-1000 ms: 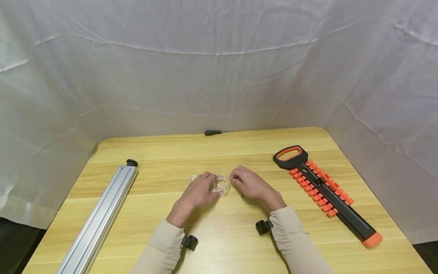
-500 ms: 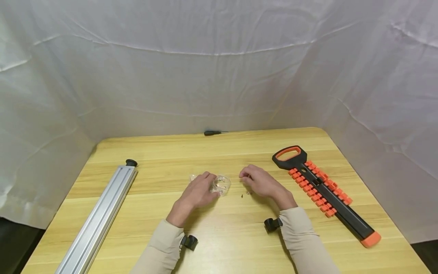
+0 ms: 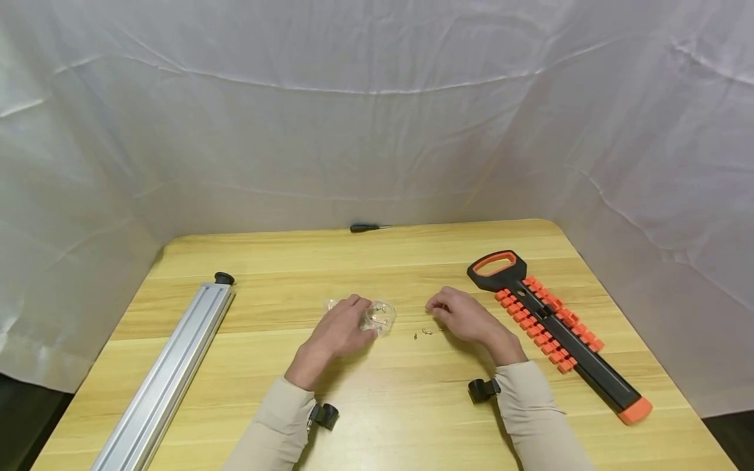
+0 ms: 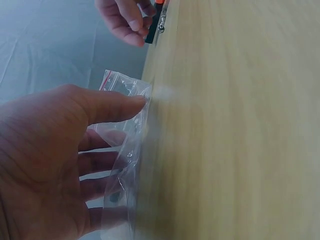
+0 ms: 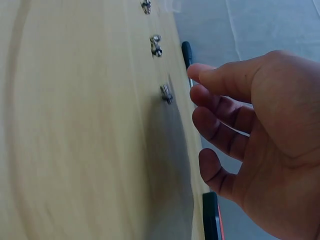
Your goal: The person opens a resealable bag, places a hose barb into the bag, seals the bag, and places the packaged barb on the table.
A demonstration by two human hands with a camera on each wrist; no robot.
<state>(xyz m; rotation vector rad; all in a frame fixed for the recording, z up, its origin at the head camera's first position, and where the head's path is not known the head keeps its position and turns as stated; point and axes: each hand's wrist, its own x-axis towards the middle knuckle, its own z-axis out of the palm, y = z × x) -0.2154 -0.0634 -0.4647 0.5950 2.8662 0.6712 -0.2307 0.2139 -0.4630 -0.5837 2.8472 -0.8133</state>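
A clear zip bag (image 3: 383, 317) with small metal pieces inside lies mid-table in the head view. My left hand (image 3: 338, 330) holds its left part; in the left wrist view the thumb lies across the plastic (image 4: 127, 145) with the fingers behind it. Right of the bag, small screw-like metal pieces (image 3: 427, 331) sit in a loose row. The right wrist view shows a cluster of them (image 5: 156, 46) and another piece (image 5: 166, 94) close to the fingertips. Over the right end of that row hovers my right hand (image 3: 465, 316), fingers loosely bent around nothing.
A black-handled screwdriver (image 3: 365, 227) lies at the table's back edge. On the left is a long aluminium rail (image 3: 167, 379) with a black knob (image 3: 224, 278). A black holder with orange clips (image 3: 542, 313) and a loop handle lies on the right. Pale curtains (image 3: 365, 144) enclose the table.
My right hand has moved from the bag's edge to the right, and several small metal pieces now show on the table between. The left hand and bag have stayed in place.
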